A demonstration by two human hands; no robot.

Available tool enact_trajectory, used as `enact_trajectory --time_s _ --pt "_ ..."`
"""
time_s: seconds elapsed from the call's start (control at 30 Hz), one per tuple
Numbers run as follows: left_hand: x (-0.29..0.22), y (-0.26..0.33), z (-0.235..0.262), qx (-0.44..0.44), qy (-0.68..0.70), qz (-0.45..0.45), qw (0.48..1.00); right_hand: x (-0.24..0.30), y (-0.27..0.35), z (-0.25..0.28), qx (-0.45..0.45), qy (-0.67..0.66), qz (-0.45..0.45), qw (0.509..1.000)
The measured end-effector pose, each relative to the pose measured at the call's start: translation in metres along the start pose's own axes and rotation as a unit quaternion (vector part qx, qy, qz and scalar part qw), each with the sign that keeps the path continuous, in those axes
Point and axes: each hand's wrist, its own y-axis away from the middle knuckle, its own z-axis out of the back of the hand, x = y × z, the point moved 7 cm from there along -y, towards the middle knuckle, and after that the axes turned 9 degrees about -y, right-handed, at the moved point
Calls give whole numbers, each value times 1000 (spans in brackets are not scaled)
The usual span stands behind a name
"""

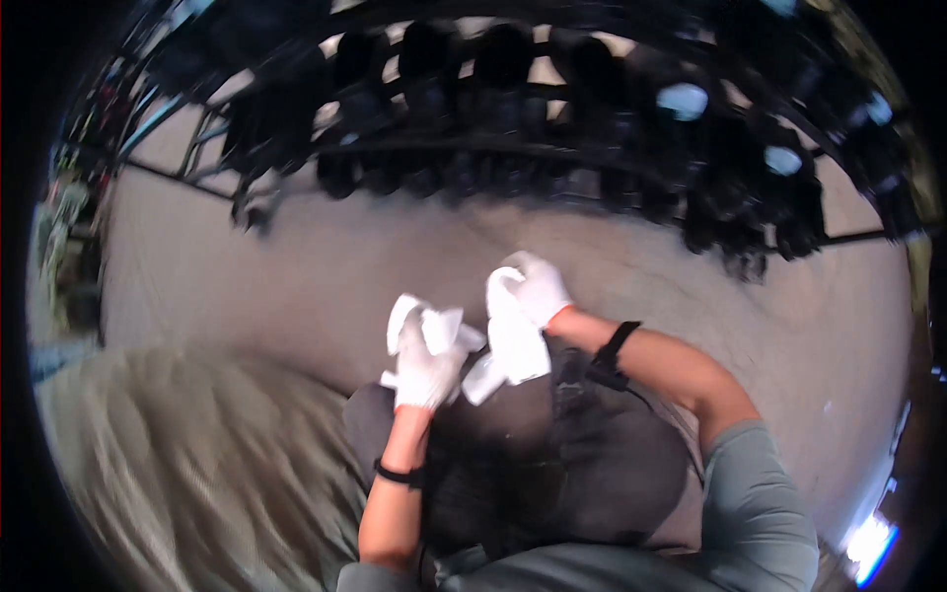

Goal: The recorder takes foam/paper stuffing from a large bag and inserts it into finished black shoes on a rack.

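My left hand (426, 377), in a white glove with an orange cuff, is closed on a crumpled white sheet (444, 330). Farther right and a little farther forward, my right hand (541, 290), gloved the same way, pinches the top of a long white strip (517, 340). The strip hangs toward my lap, with a loose flap at its lower end. Both white pieces look soft and thin; whether they are paper, cloth or plastic I cannot tell. Most of my left fingers are hidden behind the sheet. Dark trousers (621, 464) lie below my hands.
Ahead stands a wide dark rack (473, 148) on wheels, carrying rows of black, rounded parts. At my left bulges a large olive-beige ribbed sack (207, 454). Brownish floor (247, 286) stretches between me and the rack. A dark strap device (614, 355) sits on my right forearm.
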Motion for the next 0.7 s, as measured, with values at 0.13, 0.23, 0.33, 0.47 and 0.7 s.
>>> enact_trajectory --time_s 0.13,0.23,0.33,0.47,0.7 --pt "-59 51 24 31 -188 -45 981 31 21 4 -33 -20 103 994" --pt "-102 63 27 122 -191 -305 925 97 54 27 15 -95 105 990" --pt "-139 50 -4 399 4 -220 890 141 89 72 17 -110 126 986" --pt "-190 48 -51 497 146 -150 842 127 110 132 -31 -171 78 982" --pt "-202 42 -124 566 376 -62 731 58 174 196 28 -252 137 958"
